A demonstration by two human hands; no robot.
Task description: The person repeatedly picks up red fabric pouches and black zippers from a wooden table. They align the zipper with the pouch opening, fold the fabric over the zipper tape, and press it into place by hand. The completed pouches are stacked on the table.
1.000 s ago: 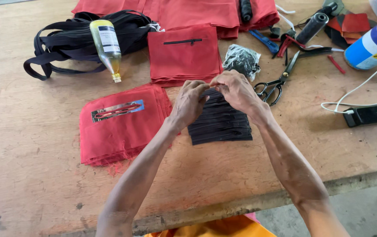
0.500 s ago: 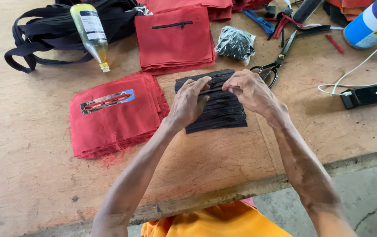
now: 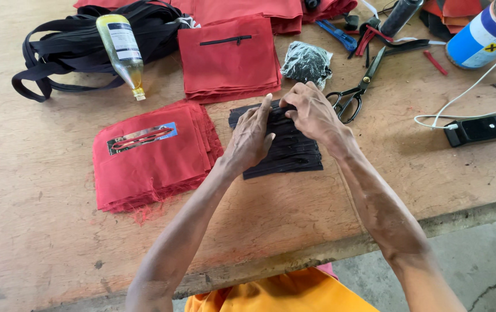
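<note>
while both hands rest on it, the stack of black zipper strips (image 3: 285, 151) lies flat on the wooden table (image 3: 40, 242), and it serves as the landmark for everything else. the left hand (image 3: 252, 138) lies over the stack's left half, fingers stretched forward and pressing down on the strips rather than closed around anything. the right hand (image 3: 311, 111) sits on the stack's far right corner, its fingertips curled and pinching the top edge of the strips; how many it has caught cannot be told. just left of the stack, nearly touching it, lies a pile of red fabric pieces (image 3: 153, 156) with a metal template (image 3: 142, 137) on top. just beyond the stack lies a second red pile with a black zipper (image 3: 230, 58). beyond the stack's right corner sits a small black bag of bits (image 3: 307, 62), and beside that, right of the stack, the scissors (image 3: 359, 86). far left and beyond it, a yellowish bottle (image 3: 122, 46) lies on a heap of black straps (image 3: 57, 52). well to the right of the stack is a black power strip (image 3: 485, 127).
</note>
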